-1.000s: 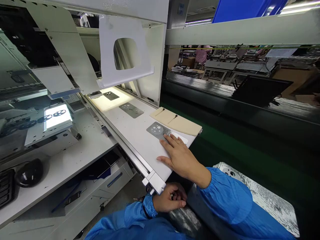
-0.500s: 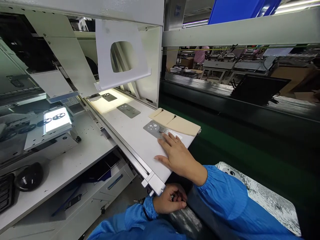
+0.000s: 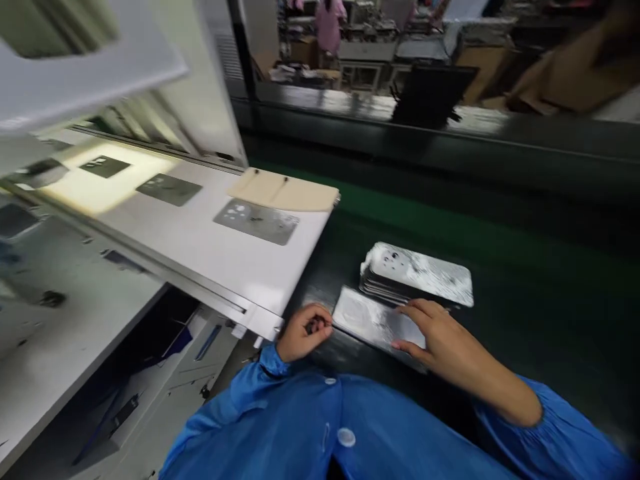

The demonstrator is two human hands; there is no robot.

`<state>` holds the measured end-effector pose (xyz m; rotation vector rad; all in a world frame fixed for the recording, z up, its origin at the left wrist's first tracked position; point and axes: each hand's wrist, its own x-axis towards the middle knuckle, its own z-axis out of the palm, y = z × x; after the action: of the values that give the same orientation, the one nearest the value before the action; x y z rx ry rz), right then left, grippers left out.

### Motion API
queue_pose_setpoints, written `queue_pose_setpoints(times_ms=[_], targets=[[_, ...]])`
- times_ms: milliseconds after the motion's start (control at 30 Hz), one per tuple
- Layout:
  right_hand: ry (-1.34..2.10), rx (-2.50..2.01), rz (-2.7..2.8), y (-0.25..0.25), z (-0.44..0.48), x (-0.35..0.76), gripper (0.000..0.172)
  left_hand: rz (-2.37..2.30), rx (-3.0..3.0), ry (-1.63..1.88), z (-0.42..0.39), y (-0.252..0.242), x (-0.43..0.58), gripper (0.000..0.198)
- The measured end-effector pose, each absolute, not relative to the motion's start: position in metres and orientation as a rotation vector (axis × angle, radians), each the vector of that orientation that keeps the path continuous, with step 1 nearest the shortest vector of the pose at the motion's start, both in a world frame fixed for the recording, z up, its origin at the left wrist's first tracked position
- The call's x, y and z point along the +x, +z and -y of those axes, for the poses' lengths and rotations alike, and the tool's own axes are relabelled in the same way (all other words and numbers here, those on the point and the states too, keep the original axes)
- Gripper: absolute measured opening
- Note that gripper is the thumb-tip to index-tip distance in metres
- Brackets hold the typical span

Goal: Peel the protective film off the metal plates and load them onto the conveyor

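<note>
My right hand (image 3: 440,340) lies on a silvery rectangular plate (image 3: 373,320) that rests on the dark bench in front of me, fingers spread flat on it. Just behind that plate stands a stack of similar silvery plates (image 3: 417,273) with camera cut-outs. My left hand (image 3: 303,331) is curled into a fist at the plate's left end, pinching something small and dark that I cannot make out. On the white conveyor (image 3: 210,247) to the left lies a grey plate (image 3: 256,221), with two more grey plates (image 3: 169,189) farther along toward the lit machine opening.
A beige pad (image 3: 283,193) sits at the conveyor's right end. A green belt (image 3: 450,227) runs behind the stack. White machine housing (image 3: 200,87) rises at the left. A person in pink (image 3: 330,27) stands far back among benches.
My right hand left the grey plate on the white conveyor and came down to the silvery plate on the dark bench. The view swung right and down. The left hand stayed curled.
</note>
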<state>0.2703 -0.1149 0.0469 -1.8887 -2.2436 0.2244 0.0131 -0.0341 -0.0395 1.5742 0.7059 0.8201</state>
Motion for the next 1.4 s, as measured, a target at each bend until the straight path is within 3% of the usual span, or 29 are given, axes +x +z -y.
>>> queue_pose_setpoints(times_ms=[100,167,467,800,967,1100,1167,1233,1333,1400], targets=[[0.187,-2.133,2.174,0.025,0.138,0.275,0.065,-0.666,1.694,0.833,0.035,-0.039,0.014,0.015],[0.198,-2.21,2.162,0.019,0.143,0.272,0.069,-0.662,1.81,0.856,0.037,-0.037,0.016,0.012],[0.275,-2.242,2.159,0.019,0.132,0.276,0.069,-0.677,2.534,0.819,0.057,-0.028,0.041,0.019],[0.232,-2.306,2.096,0.024,0.127,0.271,0.067,-0.648,2.677,0.749,0.059,-0.029,0.055,0.021],[0.494,-2.273,1.983,0.039,0.132,0.272,0.046,-0.641,2.765,0.849,0.062,-0.029,0.056,0.017],[0.737,-2.006,1.87,0.059,0.14,0.272,0.022,-0.662,2.777,1.199,0.067,-0.021,0.051,0.015],[0.55,-1.794,1.935,0.07,0.141,0.267,0.011,-0.736,2.747,1.421,0.068,-0.01,0.044,0.021],[0.268,-1.588,2.053,0.08,0.135,0.258,0.01,-0.849,2.726,1.506,0.069,0.004,0.034,0.033],[-0.041,-1.317,2.199,0.094,0.117,0.241,0.013,-1.133,2.694,1.393,0.071,0.023,0.021,0.049],[-0.095,-1.19,2.244,0.102,0.101,0.23,0.015,-1.292,2.64,1.266,0.072,0.029,0.015,0.049]])
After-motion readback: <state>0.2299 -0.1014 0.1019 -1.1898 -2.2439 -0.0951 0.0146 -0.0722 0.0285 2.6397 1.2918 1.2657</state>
